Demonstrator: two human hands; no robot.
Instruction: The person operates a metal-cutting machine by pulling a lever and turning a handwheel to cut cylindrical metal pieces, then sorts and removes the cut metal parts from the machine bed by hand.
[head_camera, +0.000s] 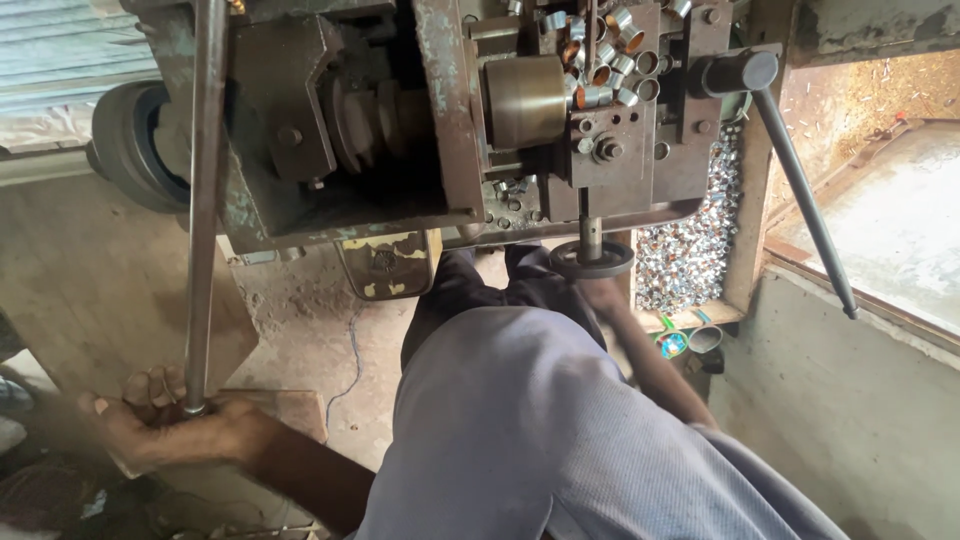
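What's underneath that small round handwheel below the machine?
Under the handwheel the right hand reaches up to it, above the person's grey-trousered knee. The fingers are blurred, so their grip is unclear.

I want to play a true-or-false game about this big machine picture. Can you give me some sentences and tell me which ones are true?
1. The left hand is wrapped around the bottom end of a long metal rod. True.
2. The right hand is resting on the person's knee. False: it reaches up to a small round handwheel under the machine.
3. A heap of small shiny metal rings lies at the right of the machine. True.
4. The long lever on the right is being held by a hand. False: no hand touches it.
5. The person wears bright red trousers. False: the trousers are greyish.
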